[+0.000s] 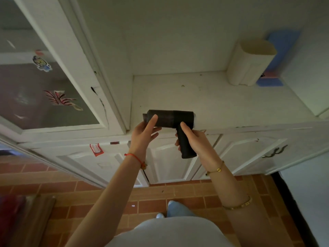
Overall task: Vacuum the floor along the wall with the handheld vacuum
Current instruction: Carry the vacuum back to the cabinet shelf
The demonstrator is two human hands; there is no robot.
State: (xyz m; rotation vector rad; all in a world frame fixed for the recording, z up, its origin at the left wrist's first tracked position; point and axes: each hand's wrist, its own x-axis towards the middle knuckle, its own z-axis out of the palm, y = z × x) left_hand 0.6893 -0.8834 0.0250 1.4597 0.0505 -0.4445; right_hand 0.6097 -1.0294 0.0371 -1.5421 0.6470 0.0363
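The black handheld vacuum (173,118) is held level in front of the white cabinet's counter edge, its barrel pointing left and its grip hanging down. My right hand (193,138) is wrapped around the grip. My left hand (145,130) cups the nozzle end of the barrel, thumb on top and fingers underneath. The red-brown tiled floor (151,198) lies below, meeting the cabinet base and the white wall (306,191) at the right.
A white counter (222,100) carries a cream holder (249,63) with a blue object (281,50) behind it. A glass door with stickers (44,82) stands at the left. Lower cabinet doors (249,154) face me. A wooden piece (32,220) sits at the lower left.
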